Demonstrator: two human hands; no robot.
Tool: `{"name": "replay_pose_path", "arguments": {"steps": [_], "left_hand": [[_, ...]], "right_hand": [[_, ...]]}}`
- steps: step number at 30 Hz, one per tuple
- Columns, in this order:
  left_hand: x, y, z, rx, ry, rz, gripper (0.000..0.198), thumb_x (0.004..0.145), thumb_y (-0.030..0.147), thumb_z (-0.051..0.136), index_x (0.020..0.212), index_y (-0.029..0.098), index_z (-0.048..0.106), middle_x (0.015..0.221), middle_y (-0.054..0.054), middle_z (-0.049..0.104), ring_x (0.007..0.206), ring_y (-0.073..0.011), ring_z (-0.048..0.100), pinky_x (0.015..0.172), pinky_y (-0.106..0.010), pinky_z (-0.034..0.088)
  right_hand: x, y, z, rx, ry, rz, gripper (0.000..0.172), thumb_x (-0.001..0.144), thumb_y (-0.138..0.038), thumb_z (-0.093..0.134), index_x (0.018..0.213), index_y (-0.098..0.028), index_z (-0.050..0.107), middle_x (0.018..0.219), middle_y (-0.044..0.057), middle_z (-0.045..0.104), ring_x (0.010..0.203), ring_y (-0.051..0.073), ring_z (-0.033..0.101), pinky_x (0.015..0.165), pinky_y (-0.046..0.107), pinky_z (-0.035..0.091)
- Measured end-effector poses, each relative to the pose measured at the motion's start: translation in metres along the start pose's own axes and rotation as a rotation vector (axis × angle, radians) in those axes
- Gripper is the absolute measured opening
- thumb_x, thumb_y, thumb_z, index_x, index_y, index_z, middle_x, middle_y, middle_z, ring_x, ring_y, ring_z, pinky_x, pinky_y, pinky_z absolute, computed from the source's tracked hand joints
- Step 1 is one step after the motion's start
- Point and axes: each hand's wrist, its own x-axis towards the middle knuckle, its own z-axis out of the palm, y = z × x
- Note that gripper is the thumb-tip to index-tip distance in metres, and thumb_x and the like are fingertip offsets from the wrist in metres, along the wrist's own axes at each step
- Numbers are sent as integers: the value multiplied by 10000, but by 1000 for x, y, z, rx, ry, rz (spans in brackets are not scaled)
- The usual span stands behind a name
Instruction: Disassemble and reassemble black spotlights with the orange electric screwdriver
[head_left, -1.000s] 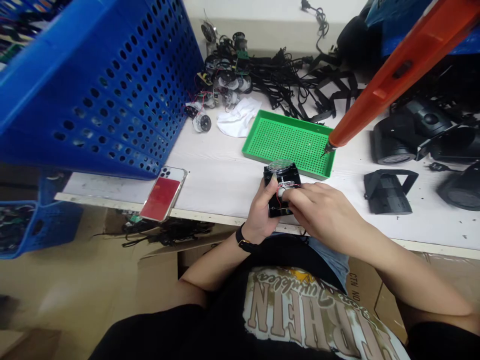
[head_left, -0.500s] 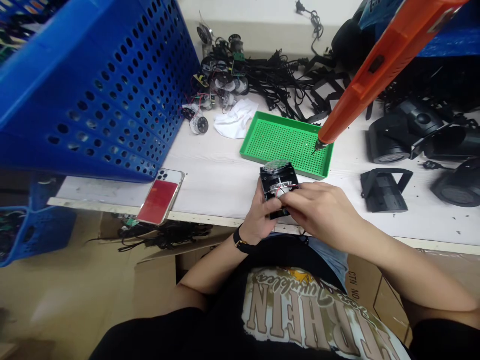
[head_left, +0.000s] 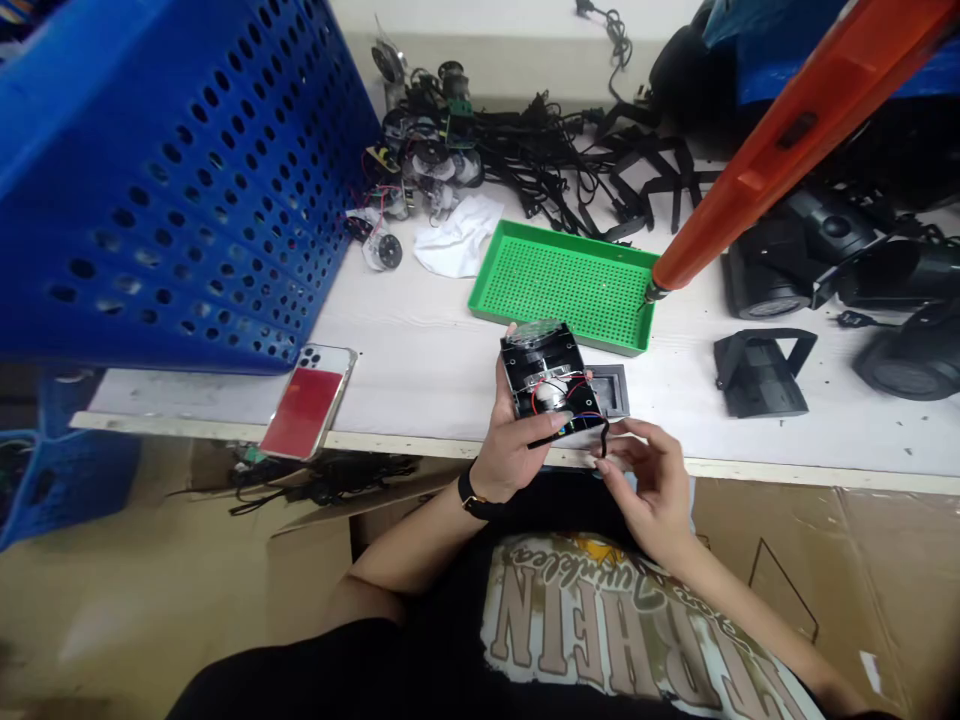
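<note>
My left hand is wrapped round an open black lamp housing, its thumb on the near edge. A clear round lens sits at the housing's far end, and thin red and blue wires with a white part lie inside. From its near right corner hangs a short black cable. My right hand has this cable between thumb and fingers, the other fingers curled. Just right of the housing, a dark rectangular frame-like part lies on the table, partly hidden by the housing.
A green perforated tray lies beyond my hands, with an orange electric screwdriver hanging over it. A large blue crate and a phone are on the left. Black lamps stand right; cables are heaped behind.
My right hand has moved from inside the housing down to the cable at its near right corner. The housing has turned slightly, showing more of its inside, and the dark rectangular part now shows beside it.
</note>
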Motion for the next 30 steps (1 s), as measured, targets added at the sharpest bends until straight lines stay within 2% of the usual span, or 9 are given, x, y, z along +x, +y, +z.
{"name": "replay_pose_path", "arguments": {"steps": [2,5,10,14,18,21,24,27,30], "left_hand": [[-1,-5,3,30,-23,24,1249,758,202,906,1700,429,118,1410,-95,699,1310,-365,693,1140,-641,526],[-4,-11,9,95,-39,64,1291,777,231,920,1700,466,50,1506,-103,639,1351,-346,670,1195,-627,483],[-8,-13,17,157,-39,111,1314,814,263,907,1693,492,-42,1499,-88,639,1337,-312,686,1229,-592,447],[-9,-15,19,153,19,157,1317,800,249,913,1694,482,-25,1448,-71,664,1313,-298,698,1230,-568,447],[-9,-18,18,155,98,121,1266,768,246,937,1682,504,101,1545,-63,591,1316,-303,684,1230,-557,454],[-8,-20,17,157,100,100,1284,759,260,949,1683,506,93,1557,-64,580,1312,-308,681,1222,-555,463],[-8,-21,14,170,67,114,1292,768,272,946,1691,500,72,1566,-72,569,1338,-322,665,1216,-558,466],[-8,-24,8,213,49,150,1279,783,284,934,1701,488,68,1581,-81,552,1379,-344,636,1220,-567,459],[-8,-27,4,248,60,191,1268,801,293,920,1706,482,52,1601,-81,528,1396,-345,621,1227,-561,453]], "right_hand": [[-4,-2,0,-70,51,-45,402,977,-74,645,1344,-233,604,1011,46,737,788,137,744,694,265,643],[11,-11,-8,-177,89,-149,364,948,-20,669,1242,-232,705,978,41,776,826,141,749,737,260,619],[44,-29,-23,-599,-48,-353,254,998,-90,652,1243,-112,713,723,-4,685,596,107,584,579,259,473],[56,-42,-24,-774,-90,-415,175,1033,-146,598,1117,-100,744,636,-24,601,569,125,526,532,293,391],[67,-57,-29,-933,-282,-396,199,988,-64,545,915,-136,716,671,9,612,579,150,544,496,323,319],[76,-63,-36,-985,-435,-400,244,901,12,535,797,-180,644,684,22,600,581,168,548,483,331,257],[83,-59,-38,-980,-465,-366,210,899,-32,552,781,-191,620,673,20,610,550,171,533,484,332,188],[88,-50,-36,-887,-478,-225,184,949,-171,557,775,-192,614,649,15,641,488,156,474,509,320,164],[94,-42,-32,-689,-570,6,202,946,-210,513,764,-197,600,664,12,677,528,145,506,559,299,228]]}}
